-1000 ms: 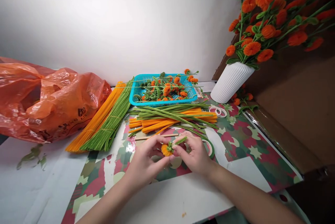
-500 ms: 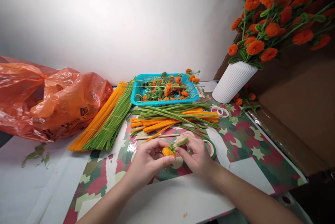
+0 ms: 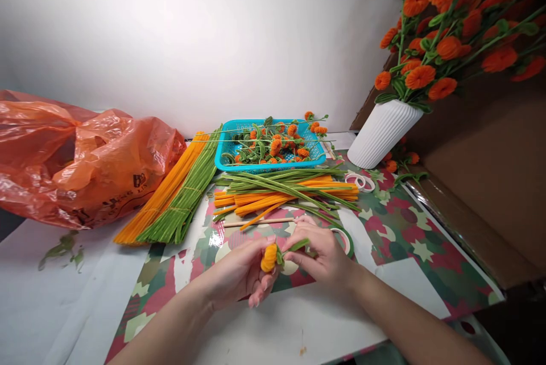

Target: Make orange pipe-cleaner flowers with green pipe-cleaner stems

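A small yellow-orange pipe-cleaner flower (image 3: 268, 258) with a green base and short green stem is held between my hands, its head facing left. My left hand (image 3: 241, 274) cups the flower head, palm partly turned up, thumb above and fingers loosely curled below. My right hand (image 3: 326, 251) pinches the green stem (image 3: 298, 244) between thumb and index finger. Just beyond the hands lie a thin wooden stick (image 3: 260, 222) and a roll of green tape (image 3: 348, 240), partly hidden by my right hand.
Loose green and orange pipe cleaners (image 3: 273, 197) lie before a blue basket (image 3: 273, 167) of small orange flowers. Bundled pipe cleaners (image 3: 179, 206) and an orange plastic bag (image 3: 106, 166) are left. At right stand white tape rolls (image 3: 365, 184) and a white vase (image 3: 381, 132) of orange flowers.
The flower head has tipped from facing down to facing left. My left hand has rolled palm upward, its fingers loosening and dropping below the flower. My right hand keeps its pinch on the stem.
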The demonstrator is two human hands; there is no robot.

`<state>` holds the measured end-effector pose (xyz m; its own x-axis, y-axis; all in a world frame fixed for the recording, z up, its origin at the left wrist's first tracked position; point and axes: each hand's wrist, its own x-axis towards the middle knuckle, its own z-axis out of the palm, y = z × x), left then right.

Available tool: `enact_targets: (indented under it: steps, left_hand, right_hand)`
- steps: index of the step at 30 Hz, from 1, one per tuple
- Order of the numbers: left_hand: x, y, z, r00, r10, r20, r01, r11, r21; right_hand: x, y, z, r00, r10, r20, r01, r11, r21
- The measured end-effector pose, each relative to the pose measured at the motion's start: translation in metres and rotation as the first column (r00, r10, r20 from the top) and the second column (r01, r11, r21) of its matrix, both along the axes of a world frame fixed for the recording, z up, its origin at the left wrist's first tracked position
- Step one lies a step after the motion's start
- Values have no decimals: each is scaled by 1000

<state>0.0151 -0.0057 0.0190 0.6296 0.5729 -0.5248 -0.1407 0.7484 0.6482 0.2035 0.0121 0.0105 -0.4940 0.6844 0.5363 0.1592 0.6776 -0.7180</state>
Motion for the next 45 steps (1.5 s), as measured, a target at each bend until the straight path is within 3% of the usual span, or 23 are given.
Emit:
enact_targets:
  steps: [1,3,4,6,8,9,14,19,23,27,30,34,36,38,42,45]
  left_hand:
    - [1,-1,0,1000,4,-12,-4,999,45]
    - [2,-3,2,995,82,-58,-64,965,255]
    - [3,-4,4,984,153,-96,-103,913,395]
    - [4,-6,8,936,294,-193,-104,756,646]
    - [5,-6,11,883,364,-295,-10,645,764]
    - [5,-6,13,869,370,-329,28,627,778]
    - [4,-4,12,893,304,-332,20,710,704]
    - [1,-3,6,924,180,-337,45,825,563]
    - [0,-2,1,963,100,-249,25,892,452]
    - [2,-1,2,981,97,-170,-24,921,388]
    - [3,-1,5,976,145,-165,-61,900,432]
    - [6,-2,7,954,203,-221,-60,851,522]
    - [9,-3,8,944,226,-239,-67,843,533]
    - [11,-3,9,935,248,-254,-84,850,520]
    - [12,-3,11,931,250,-266,-99,875,475]
    - [11,-2,12,945,219,-243,-92,891,444]
  right_hand:
    - [-1,-1,0,1000,-7,-4,7,1000,-17]
    - [-2,-2,1,999,-45,0,45,997,-65]
    - [-2,-2,2,998,-65,5,66,994,-88]
    - [-3,-2,4,995,-95,16,96,987,-129]
    - [-2,-1,5,994,-100,32,105,977,-186]
    - [-2,-1,6,995,-93,41,100,971,-215]
    - [5,1,10,994,12,106,21,952,-306]
    - [10,3,12,986,16,163,16,981,-194]
    - [10,4,14,985,51,164,-26,988,-151]
    - [8,2,14,992,9,124,24,965,-260]
    - [5,-1,10,998,-32,50,51,896,-441]
    - [2,-3,4,997,-33,-72,-26,719,-695]
    - [0,-4,3,994,-29,-106,-59,671,-739]
    - [-1,-5,4,996,-24,-89,-45,713,-700]
    - [-3,-6,7,998,-62,7,59,898,-436]
    - [-1,-4,7,998,-56,9,57,961,-269]
